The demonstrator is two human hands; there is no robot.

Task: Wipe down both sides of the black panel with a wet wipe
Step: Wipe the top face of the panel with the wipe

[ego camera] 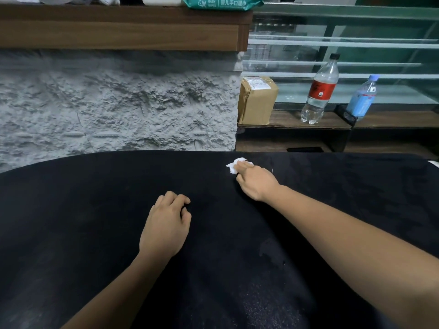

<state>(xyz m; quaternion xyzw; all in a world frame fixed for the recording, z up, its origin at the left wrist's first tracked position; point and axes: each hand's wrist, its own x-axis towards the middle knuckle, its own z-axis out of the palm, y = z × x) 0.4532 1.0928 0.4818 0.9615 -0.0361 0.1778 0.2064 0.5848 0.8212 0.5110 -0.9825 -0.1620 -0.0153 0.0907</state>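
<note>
Beyond panel [95, 222] — box [257, 100], red-label bottle [319, 91], blue bottle [362, 98].

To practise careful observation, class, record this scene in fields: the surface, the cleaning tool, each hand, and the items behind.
Surface: black panel, lying flat
Tool: crumpled white wet wipe, near the panel's far edge
Right hand: holds the wet wipe against the panel
Left hand: rests on the panel, fingers loosely curled, holding nothing
Behind: wet wipes pack on upper shelf; cardboard parcel, red-label bottle, blue bottle on lower ledge
</note>
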